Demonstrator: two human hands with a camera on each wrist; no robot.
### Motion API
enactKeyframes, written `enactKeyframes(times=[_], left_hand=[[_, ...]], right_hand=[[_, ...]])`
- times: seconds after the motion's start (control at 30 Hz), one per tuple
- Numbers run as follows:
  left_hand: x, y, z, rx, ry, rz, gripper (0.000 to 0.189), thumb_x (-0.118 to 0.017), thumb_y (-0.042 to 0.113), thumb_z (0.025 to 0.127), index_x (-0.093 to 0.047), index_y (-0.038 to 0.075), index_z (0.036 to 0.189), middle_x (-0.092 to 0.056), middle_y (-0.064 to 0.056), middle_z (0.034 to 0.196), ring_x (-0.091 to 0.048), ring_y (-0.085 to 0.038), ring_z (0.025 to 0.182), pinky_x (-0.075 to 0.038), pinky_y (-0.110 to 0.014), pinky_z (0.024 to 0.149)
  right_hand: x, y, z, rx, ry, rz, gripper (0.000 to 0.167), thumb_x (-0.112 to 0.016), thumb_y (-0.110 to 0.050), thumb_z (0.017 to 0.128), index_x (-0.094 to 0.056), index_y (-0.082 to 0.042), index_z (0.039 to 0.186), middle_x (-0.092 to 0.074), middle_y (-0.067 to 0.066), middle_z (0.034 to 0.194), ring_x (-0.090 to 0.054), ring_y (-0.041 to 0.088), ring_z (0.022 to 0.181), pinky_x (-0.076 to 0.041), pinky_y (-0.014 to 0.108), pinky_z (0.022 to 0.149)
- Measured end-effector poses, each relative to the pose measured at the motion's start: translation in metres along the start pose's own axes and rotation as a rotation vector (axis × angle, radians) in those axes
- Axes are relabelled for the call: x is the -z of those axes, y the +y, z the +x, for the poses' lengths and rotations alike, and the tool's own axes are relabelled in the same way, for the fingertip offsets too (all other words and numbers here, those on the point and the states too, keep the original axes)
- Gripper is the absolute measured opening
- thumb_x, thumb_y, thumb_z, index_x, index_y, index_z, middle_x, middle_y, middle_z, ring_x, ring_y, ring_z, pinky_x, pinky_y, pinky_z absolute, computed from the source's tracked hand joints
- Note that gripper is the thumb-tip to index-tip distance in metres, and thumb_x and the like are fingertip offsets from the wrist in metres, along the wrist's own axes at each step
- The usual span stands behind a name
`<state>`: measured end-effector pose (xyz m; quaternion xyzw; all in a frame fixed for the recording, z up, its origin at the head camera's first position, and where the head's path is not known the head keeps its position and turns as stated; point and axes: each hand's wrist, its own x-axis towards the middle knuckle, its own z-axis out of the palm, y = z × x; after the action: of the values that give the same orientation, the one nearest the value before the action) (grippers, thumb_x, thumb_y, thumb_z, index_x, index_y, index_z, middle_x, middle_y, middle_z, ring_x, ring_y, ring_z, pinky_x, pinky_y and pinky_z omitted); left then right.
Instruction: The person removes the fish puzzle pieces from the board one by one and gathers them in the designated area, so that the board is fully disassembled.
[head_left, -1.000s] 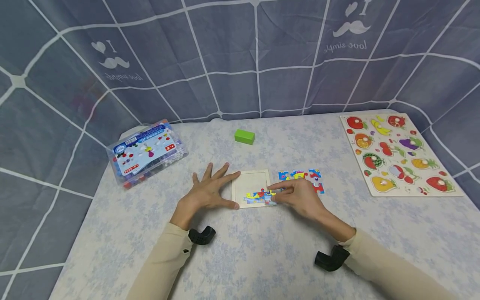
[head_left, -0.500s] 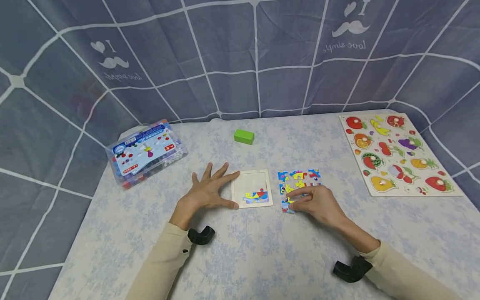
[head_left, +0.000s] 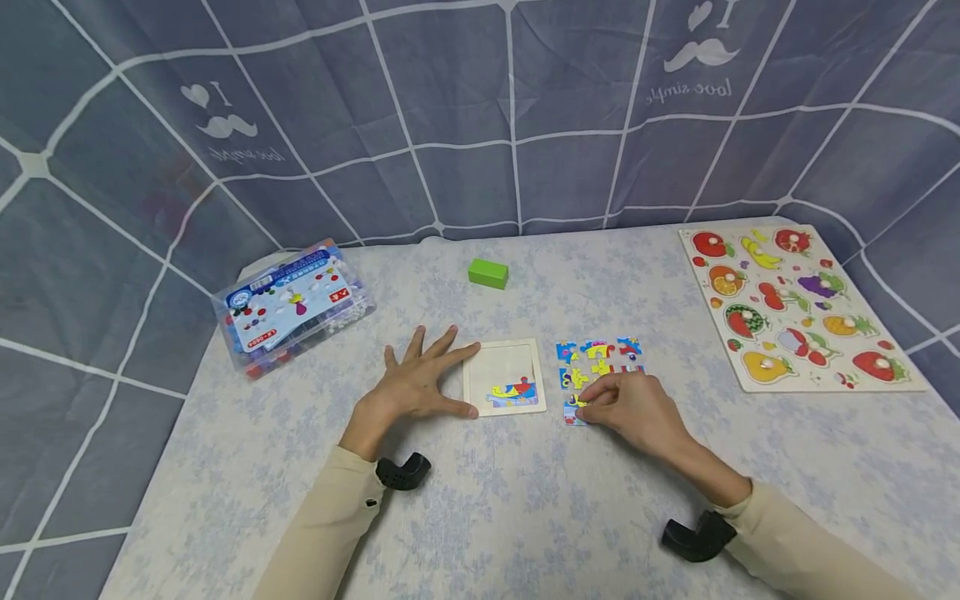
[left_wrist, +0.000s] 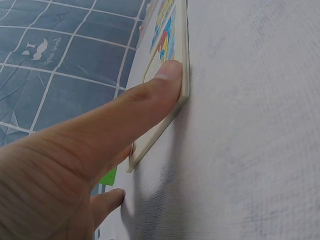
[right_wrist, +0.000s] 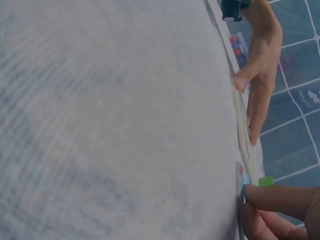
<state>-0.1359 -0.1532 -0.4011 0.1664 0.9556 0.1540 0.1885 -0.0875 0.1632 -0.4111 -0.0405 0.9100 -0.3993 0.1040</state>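
My left hand [head_left: 412, 387] is spread beside a square wooden puzzle frame [head_left: 540, 379]. Its thumb and a straight finger press the frame's left corners. In the left wrist view the thumb [left_wrist: 167, 72] lies on the frame's rim. A few joined jigsaw pieces [head_left: 513, 393] lie along the frame's lower side. To the right, my right hand [head_left: 633, 412] pinches a jigsaw piece [head_left: 572, 416] at the near left of the loose pieces [head_left: 597, 350]. The right wrist view shows thumb and fingertips at this piece [right_wrist: 243, 175]. My hand hides part of the loose group.
Behind the frame lies a green block [head_left: 488, 273]. A clear plastic box [head_left: 292, 304] with a printed label sits at the back left. On the right is a fruit peg board [head_left: 802, 312]. A tile-patterned curtain [head_left: 465, 108] rises behind the table.
My right hand has moved right, from the frame's right side to the loose pieces, and its fingertips have come together on one. The left hand stays at the frame.
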Motion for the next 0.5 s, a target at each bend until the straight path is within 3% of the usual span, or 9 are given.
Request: enactKeyframes(times=[0.5], left_hand=[[0.0004, 0.0, -0.0004, 0.0, 0.002, -0.008, 0.099, -0.079, 0.063, 0.07, -0.032, 0.037, 0.154, -0.007, 0.0, 0.165, 0.009, -0.042, 0.147, 0.006, -0.078, 0.103]], right_hand=[[-0.0013, 0.0024, 0.0018, 0.037, -0.009, -0.037, 0.009, -0.08, -0.02, 0.079, -0.075, -0.016, 0.086, -0.064, -0.007, 0.067, -0.057, 0.012, 0.061, -0.044, 0.03, 0.054]])
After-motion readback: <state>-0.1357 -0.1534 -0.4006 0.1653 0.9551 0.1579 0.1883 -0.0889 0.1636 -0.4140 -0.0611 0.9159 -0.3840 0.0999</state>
